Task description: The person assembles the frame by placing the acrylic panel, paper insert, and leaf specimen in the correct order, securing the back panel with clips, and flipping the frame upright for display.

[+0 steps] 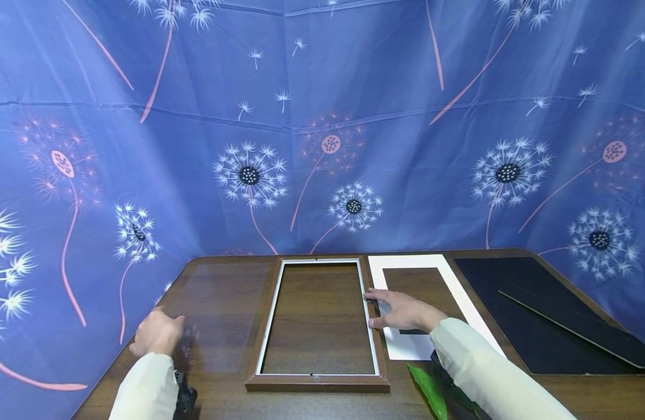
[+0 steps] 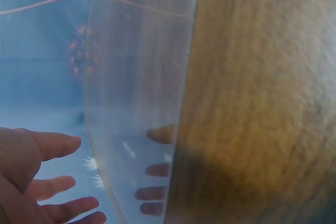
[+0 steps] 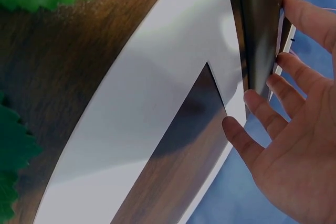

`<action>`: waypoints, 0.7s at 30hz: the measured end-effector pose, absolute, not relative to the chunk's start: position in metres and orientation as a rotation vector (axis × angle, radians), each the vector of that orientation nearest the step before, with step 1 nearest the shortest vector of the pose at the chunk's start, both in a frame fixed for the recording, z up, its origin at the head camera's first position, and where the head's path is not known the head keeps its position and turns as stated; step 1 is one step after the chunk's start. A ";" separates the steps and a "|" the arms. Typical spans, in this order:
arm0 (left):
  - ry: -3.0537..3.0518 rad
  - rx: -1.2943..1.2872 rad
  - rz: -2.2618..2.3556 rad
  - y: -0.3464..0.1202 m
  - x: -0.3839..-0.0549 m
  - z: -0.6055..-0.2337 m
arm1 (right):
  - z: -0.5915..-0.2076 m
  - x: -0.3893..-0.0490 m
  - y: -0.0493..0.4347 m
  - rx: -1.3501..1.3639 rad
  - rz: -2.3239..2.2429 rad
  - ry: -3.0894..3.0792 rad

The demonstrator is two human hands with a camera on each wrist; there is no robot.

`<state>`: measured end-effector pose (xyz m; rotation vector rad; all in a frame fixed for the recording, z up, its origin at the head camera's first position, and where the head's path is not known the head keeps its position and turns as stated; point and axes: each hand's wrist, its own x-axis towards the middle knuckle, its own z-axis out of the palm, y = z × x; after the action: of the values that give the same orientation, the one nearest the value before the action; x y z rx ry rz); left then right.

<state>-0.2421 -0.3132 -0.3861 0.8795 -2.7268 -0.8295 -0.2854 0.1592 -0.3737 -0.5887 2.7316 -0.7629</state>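
A brown picture frame (image 1: 318,384) with a pale inner edge lies in the middle of the table, and the wood shows through it. My right hand (image 1: 403,310) reaches over a white mat (image 1: 412,348) to the frame's right side, fingers spread and fingertips right at its edge. In the right wrist view that hand (image 3: 299,103) has its fingers extended. On the left lies a thin clear sheet (image 1: 222,326). My left hand (image 1: 158,333) is beside its left edge; the left wrist view shows the fingers apart, near the sheet (image 2: 142,77), which reflects them.
A black backing board (image 1: 485,303) lies at the right, with its support flap (image 1: 574,326) slanting across it. Green leaves (image 1: 428,388) are at the front, below the mat. A blue dandelion-print cloth (image 1: 311,116) hangs behind and around the wooden table (image 1: 280,405).
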 end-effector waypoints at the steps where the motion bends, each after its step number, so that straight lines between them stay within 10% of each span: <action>1: -2.732 0.897 -0.831 -0.315 -0.241 -0.387 | -0.374 -0.286 0.159 -0.581 -0.768 2.729; 21: -2.867 1.107 -0.799 -0.328 -0.239 -0.396 | -0.378 -0.283 0.156 -0.555 -0.774 2.724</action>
<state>-0.2385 -0.3280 -0.3958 1.1066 -2.8673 -0.7993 -0.2827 0.1556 -0.3776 -0.5548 2.7240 -0.7736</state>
